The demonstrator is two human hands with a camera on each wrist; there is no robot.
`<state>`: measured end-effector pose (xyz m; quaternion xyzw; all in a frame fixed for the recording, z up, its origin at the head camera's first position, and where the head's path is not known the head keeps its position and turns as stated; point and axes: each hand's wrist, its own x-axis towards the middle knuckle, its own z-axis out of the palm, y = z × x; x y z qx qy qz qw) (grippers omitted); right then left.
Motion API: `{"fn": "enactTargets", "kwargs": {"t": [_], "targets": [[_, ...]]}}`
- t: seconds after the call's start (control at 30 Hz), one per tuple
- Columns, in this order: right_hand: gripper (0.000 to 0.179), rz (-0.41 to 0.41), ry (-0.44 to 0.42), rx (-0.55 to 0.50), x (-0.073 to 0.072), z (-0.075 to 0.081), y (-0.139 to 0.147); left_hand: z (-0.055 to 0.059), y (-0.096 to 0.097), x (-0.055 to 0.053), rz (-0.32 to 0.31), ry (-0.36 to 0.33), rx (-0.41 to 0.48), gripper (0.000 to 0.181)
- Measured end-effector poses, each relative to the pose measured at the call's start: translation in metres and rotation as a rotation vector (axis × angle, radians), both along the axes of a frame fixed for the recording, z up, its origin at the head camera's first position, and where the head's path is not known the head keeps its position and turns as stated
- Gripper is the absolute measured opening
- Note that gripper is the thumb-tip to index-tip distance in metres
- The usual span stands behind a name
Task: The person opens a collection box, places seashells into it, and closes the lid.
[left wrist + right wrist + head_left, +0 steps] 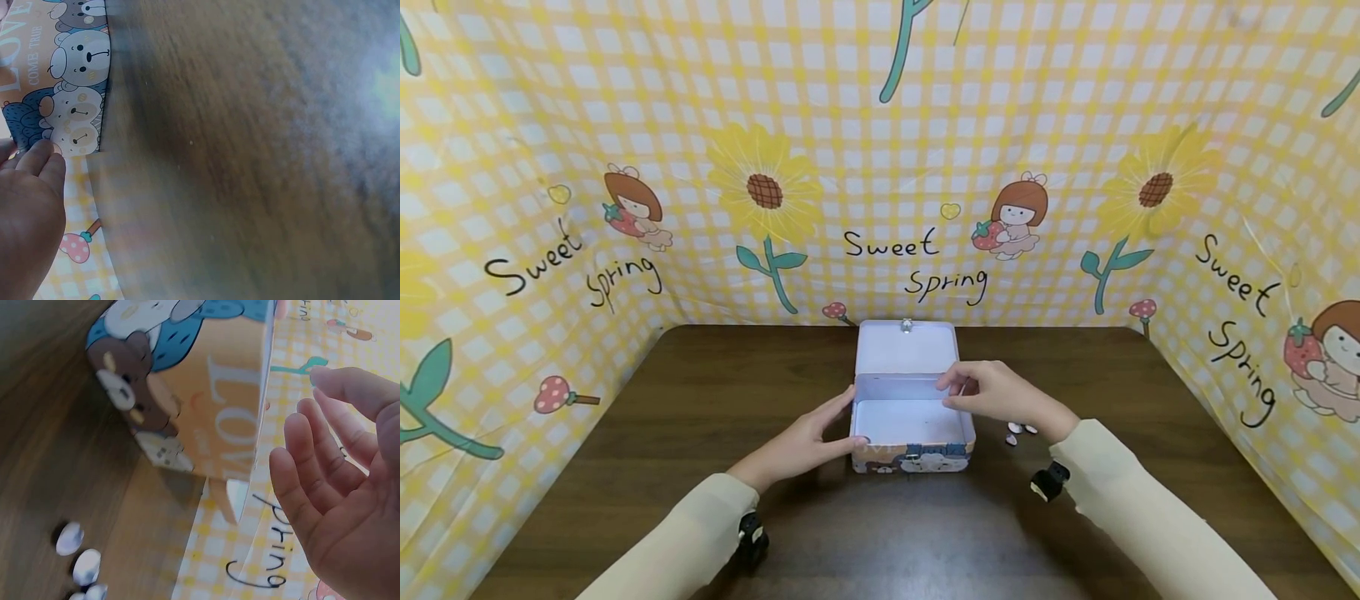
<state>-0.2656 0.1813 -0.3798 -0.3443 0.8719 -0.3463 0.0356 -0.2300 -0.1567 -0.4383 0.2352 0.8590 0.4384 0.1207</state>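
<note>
A rectangular tin box (936, 461) with cartoon bears and the word LOVE on its sides stands on the table, its hinged lid (906, 348) tipped back. Its white inside shows no contents except where my right hand covers part of it. My left hand (805, 443) rests along the box's left side, the thumb at the front corner; straight fingers touch the wall in the left wrist view. Above the right rim hovers my right hand (996, 392). Its fingers (300, 447) are loosely bent, with nothing seen between them in the right wrist view.
Several small whitish pieces (87, 567) lie on the brown wooden table (760, 358) to the right of the box, beneath my right wrist. A yellow checked cloth (820, 100) with flowers and cartoon figures surrounds the table's back and sides.
</note>
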Motion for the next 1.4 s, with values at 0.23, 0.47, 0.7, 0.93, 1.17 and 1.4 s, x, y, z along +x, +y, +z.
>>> {"fn": "enactTargets", "kwargs": {"t": [0.23, 0.47, 0.7, 0.93, 1.17, 1.4], "targets": [[0.013, -0.062, -0.004, 0.016, 0.001, -0.005, 0.024, 0.0, 0.0, 0.0, 0.002, -0.005, -0.006, 0.091], [0.014, -0.14, -0.05, 0.041, 0.002, -0.016, 0.055, -0.002, -0.001, -0.001, -0.001, 0.002, -0.007, 0.091], [0.02, -0.175, -0.101, 0.036, 0.001, -0.031, 0.087, -0.004, 0.0, -0.001, -0.004, 0.006, 0.007, 0.091], [0.022, -0.232, -0.152, 0.041, -0.001, -0.05, 0.115, -0.002, 0.0, -0.001, -0.008, 0.014, 0.0, 0.091], [0.026, -0.269, -0.165, 0.087, -0.002, -0.06, 0.128, -0.002, 0.0, -0.001, -0.009, 0.017, -0.002, 0.091], [0.033, -0.25, -0.21, 0.071, -0.003, -0.064, 0.131, -0.003, -0.001, -0.001, -0.015, 0.028, 0.004, 0.09]]}}
